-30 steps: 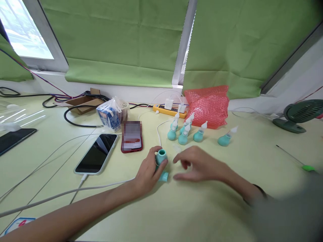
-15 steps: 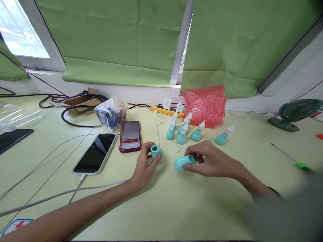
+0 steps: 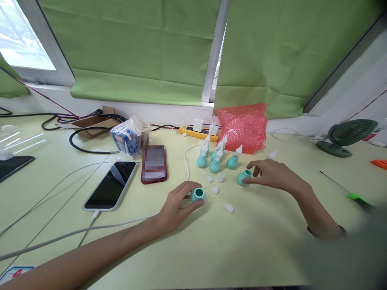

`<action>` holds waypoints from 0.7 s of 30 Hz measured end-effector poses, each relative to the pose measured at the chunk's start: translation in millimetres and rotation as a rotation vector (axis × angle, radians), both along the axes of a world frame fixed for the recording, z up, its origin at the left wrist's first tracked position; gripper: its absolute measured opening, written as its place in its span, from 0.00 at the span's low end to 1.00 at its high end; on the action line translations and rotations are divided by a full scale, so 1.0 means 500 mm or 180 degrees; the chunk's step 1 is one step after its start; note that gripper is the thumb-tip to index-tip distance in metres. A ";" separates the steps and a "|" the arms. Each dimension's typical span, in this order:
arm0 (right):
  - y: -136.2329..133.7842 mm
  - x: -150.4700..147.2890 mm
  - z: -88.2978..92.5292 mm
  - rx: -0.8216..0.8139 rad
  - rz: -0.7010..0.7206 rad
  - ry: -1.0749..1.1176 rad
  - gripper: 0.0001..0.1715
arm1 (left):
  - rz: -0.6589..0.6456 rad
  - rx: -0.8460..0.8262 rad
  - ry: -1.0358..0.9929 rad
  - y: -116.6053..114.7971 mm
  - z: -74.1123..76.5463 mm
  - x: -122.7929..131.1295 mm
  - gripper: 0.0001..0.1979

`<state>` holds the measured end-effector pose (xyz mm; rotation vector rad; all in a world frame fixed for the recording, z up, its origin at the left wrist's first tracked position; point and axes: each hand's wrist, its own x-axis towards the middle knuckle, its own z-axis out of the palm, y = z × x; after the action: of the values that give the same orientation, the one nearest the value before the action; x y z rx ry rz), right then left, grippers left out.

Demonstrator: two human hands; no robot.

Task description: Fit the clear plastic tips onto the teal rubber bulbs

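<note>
My left hand (image 3: pixel 180 204) is closed around a teal rubber bulb (image 3: pixel 198 195), whose round mouth faces up. Farther right, the fingers of my right hand (image 3: pixel 266 174) pinch another open-mouthed teal bulb (image 3: pixel 242 178) at the table surface. Between the hands lie several small translucent white pieces; a pointed nozzle tip (image 3: pixel 229 208) is the nearest. Behind them stands a group of teal nasal aspirators (image 3: pixel 215 164) with clear nozzles fitted, one of them (image 3: pixel 232 161) a little apart. Behind my right hand only the tip of one more nozzle (image 3: pixel 272 154) shows.
A white-cased phone (image 3: pixel 110 186) with a cable and a red-cased phone (image 3: pixel 154 164) lie to the left. Farther back are a bagged blue box (image 3: pixel 130 137), a yellow power strip (image 3: pixel 198 133) and a pink bubble-wrap bag (image 3: pixel 242 128). A green fan (image 3: pixel 347 137) and a screwdriver (image 3: pixel 353 196) are at right.
My right hand has moved right and back, and its bulb now stands mouth up. My left hand has come slightly right and nearer. Small clear pieces now lie between the hands.
</note>
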<state>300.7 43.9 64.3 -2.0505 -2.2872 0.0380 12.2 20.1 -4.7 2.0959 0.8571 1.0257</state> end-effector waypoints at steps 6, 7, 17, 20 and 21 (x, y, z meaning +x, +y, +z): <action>-0.080 -0.152 -0.032 0.1317 0.1451 0.1128 0.29 | -0.0073 -0.0039 0.0109 -0.005 -0.004 0.000 0.14; -0.091 -0.178 -0.046 0.1132 0.1851 0.1265 0.32 | -0.0116 0.0003 0.0080 -0.006 -0.006 0.000 0.14; -0.091 -0.134 0.006 0.0005 0.1284 0.0766 0.12 | -0.0594 0.0891 0.0481 -0.015 -0.001 -0.007 0.21; -0.090 -0.056 0.031 -0.0495 0.1032 0.0431 0.11 | -0.0591 0.1170 0.1011 -0.021 0.005 -0.007 0.19; -0.090 -0.031 0.032 -0.0606 0.0880 0.0350 0.11 | -0.0623 0.1249 0.1129 -0.022 0.005 -0.007 0.18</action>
<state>285.1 -0.9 80.3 -1.7387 -2.5634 0.3867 8.9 8.9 -2.1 2.6908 0.6292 0.7752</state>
